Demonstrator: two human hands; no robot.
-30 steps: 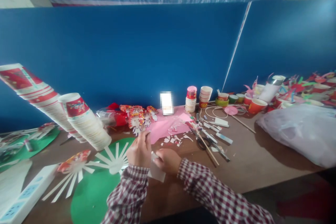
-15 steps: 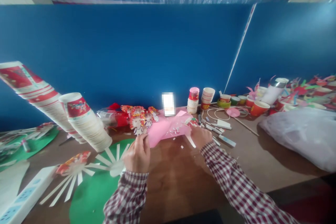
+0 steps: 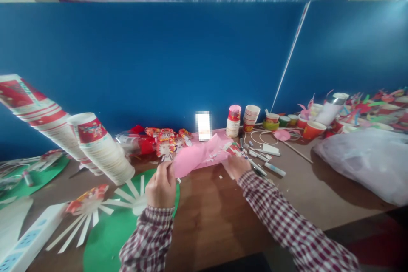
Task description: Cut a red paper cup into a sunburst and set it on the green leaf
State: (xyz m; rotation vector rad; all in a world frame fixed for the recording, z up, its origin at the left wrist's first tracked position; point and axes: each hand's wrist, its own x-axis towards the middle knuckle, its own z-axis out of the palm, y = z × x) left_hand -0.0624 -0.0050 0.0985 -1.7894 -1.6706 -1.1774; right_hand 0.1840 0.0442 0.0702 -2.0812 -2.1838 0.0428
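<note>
Pinched between the fingers of my left hand (image 3: 162,186) is the left edge of a pink paper piece (image 3: 188,159), which is lifted a little over the table. My right hand (image 3: 237,166) is at the right end of a larger pink sheet (image 3: 225,137), near some white and pink scraps; its fingers are blurred, and what they hold cannot be made out. Small printed paper figures (image 3: 165,142) lie behind my left hand. A green sheet (image 3: 108,238) lies beside my left forearm, with a cup cut into white strips (image 3: 138,204) on it.
Tall tilted stacks of paper cups (image 3: 102,148) stand on the left, above a white power strip (image 3: 35,229). Markers (image 3: 274,169), a cable and short cup stacks (image 3: 233,122) are at the back right. A translucent plastic bag (image 3: 366,163) bulges at the far right.
My left hand has moved slightly left, drawing the pink paper with it. My right hand has shifted left and its fingers now reach lower over the white scrap. The view has shifted slightly.
</note>
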